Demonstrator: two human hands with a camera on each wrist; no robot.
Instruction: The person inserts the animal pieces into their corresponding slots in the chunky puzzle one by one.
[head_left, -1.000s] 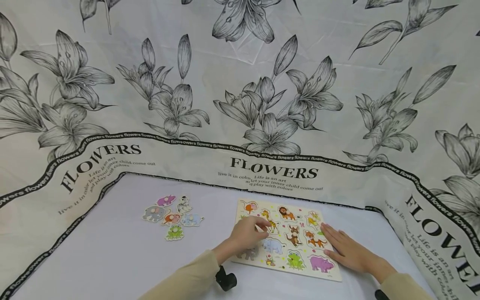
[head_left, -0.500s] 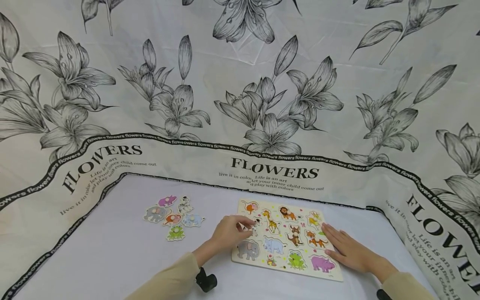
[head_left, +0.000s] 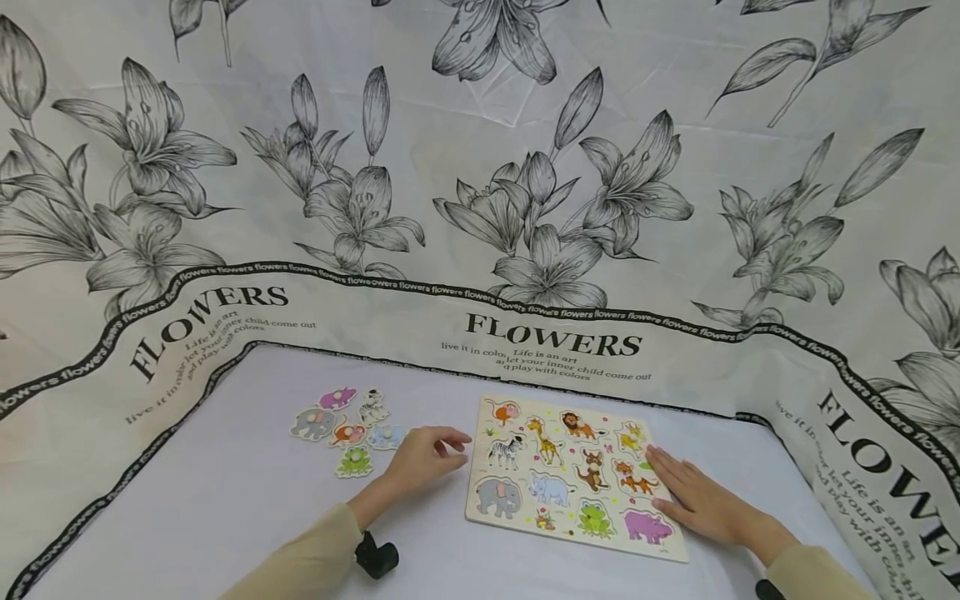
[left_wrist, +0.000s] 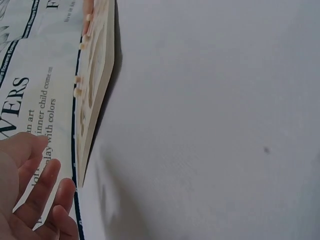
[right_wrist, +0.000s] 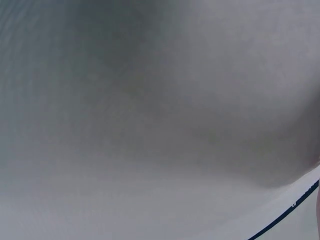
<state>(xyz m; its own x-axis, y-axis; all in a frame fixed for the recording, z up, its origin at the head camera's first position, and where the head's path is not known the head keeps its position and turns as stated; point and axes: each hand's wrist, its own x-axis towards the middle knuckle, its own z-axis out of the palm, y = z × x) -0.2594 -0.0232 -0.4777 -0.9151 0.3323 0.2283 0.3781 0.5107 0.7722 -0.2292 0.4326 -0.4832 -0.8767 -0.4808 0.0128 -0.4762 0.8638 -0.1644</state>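
Note:
A wooden animal puzzle board (head_left: 566, 531) lies flat on the white table, with colourful animals such as a zebra (head_left: 506, 452), a giraffe and a lion on it. My left hand (head_left: 420, 462) hovers just left of the board, its fingers loosely curved with nothing in them. In the left wrist view that hand (left_wrist: 37, 195) is at the lower left, and the board (left_wrist: 100, 100) shows small knobs. With fingers straight, my right hand (head_left: 697, 500) rests on the board's right edge. Left of my left hand lie loose knobbed animal pieces, among them an elephant (head_left: 311, 424) and a frog (head_left: 354, 462).
More loose pieces sit in that cluster: a purple hippo (head_left: 338, 397), a zebra piece (head_left: 372, 406), an orange monkey (head_left: 348, 432) and a blue piece (head_left: 385, 436) partly behind my left hand. A flower-printed cloth (head_left: 405, 325) rises behind the table.
My left hand has moved left off the board towards the loose pieces, uncovering the zebra and elephant pictures. The right hand stays on the board's right edge.

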